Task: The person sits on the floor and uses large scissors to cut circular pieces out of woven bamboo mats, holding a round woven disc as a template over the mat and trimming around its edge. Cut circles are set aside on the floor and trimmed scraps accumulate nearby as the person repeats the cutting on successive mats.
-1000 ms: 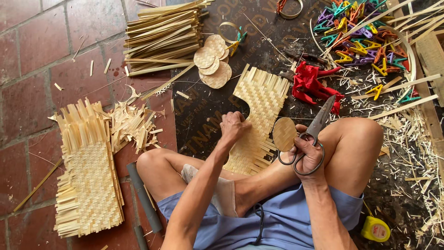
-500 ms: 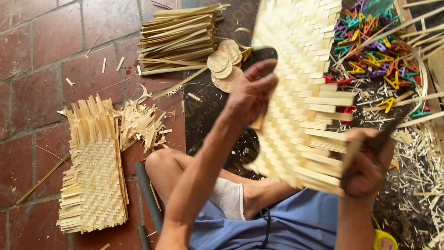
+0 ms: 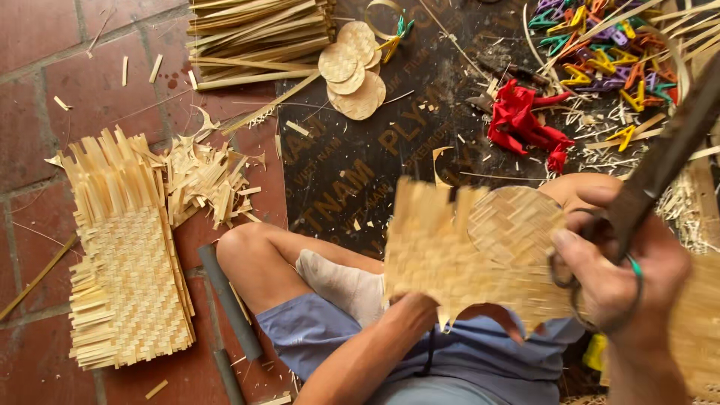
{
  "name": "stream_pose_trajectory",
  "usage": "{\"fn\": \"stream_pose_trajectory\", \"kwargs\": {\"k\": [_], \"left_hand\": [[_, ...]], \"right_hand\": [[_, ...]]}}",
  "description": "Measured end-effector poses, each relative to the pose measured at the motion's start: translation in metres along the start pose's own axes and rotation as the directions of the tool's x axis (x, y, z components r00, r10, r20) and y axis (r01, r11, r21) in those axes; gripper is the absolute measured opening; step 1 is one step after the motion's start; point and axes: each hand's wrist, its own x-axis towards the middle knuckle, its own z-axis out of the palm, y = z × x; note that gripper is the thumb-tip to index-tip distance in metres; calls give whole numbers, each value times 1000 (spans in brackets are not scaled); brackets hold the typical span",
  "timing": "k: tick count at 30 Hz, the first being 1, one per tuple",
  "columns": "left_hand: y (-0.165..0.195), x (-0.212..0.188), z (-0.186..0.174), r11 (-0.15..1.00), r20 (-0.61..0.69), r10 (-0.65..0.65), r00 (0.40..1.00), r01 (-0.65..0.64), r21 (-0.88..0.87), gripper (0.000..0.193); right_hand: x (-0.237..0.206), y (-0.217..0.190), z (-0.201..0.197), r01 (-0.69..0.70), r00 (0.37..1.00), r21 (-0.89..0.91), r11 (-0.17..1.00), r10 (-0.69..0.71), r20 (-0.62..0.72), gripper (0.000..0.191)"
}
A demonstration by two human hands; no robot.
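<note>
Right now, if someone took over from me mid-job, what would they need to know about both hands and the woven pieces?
Left hand: grips the lower edge of a woven mat, raised over the lap.
Right hand: fingers through the handles of scissors, with a woven disc held flat against the mat.
Done: several cut discs lie stacked on the dark board.
Around: a stack of uncut mats lies on the tiled floor to the left, trimmings beside it, and bamboo strips lie at the top.
Left: the held mat shows no round cut yet, so its disc is not cut out.
</note>
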Motion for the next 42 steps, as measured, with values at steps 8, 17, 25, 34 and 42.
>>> {"fn": "stream_pose_trajectory", "kwargs": {"k": [8,17,25,34,42], "left_hand": [[50,-117,-86,915,-231,-83,969,166,368,40],[-13,-108,-70,976,-343,76,936,0,218,61],[15,-90,-147,810,-473,85,877,216,546,83],[19,-96,-127,609,-503,106,858,343,715,79],[31,-86,-91,742,-341,210,916,78,666,58]], "right_hand": [[2,175,8,-107,960,627,771,244,-136,37],[18,141,12,-135,974,640,757,219,-53,31],[60,63,49,-190,779,-313,931,337,528,55],[54,60,101,45,797,-331,943,166,581,48],[28,61,118,223,898,-471,854,8,440,39]]}}
